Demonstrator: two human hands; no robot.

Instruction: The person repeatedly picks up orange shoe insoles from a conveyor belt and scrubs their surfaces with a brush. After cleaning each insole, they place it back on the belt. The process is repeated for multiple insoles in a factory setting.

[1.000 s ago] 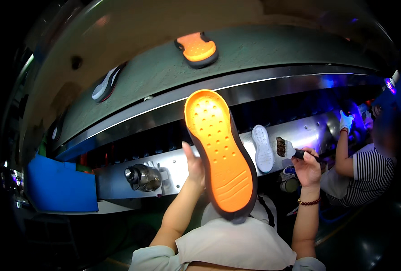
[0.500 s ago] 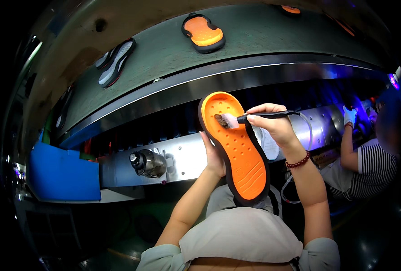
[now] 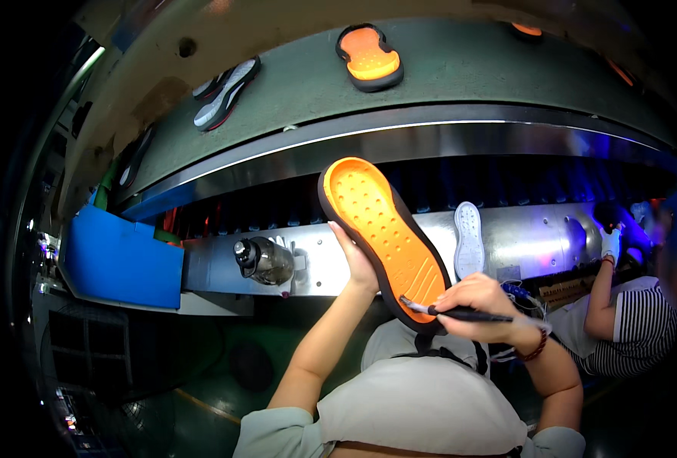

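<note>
While the person looks down at a dim workstation, their left hand point(image 3: 357, 263) holds up a long orange rubber shoe sole with a dark rim point(image 3: 384, 237), its dimpled inner face toward the camera, at the centre of the view. The sole tilts, toe toward eleven o'clock and heel toward five o'clock. Fingers are closed around its left edge near the middle.

The right hand point(image 3: 480, 301) is closed on a thin dark-handled brush point(image 3: 449, 311), whose bristle tip touches the sole's heel end.

The sole looks light and somewhat flexible, probably bending if held by one end; a grip at mid-length along the rim seems steadiest and keeps fingers off the brushed face.

Toward twelve o'clock, a grey conveyor belt point(image 3: 461, 72) carries another orange sole point(image 3: 369, 57). At nine o'clock sits a blue bin point(image 3: 121, 256), beside a clear lidded jar point(image 3: 266, 261). At three o'clock, a co-worker in a striped shirt point(image 3: 636, 328) raises a gloved hand.
</note>
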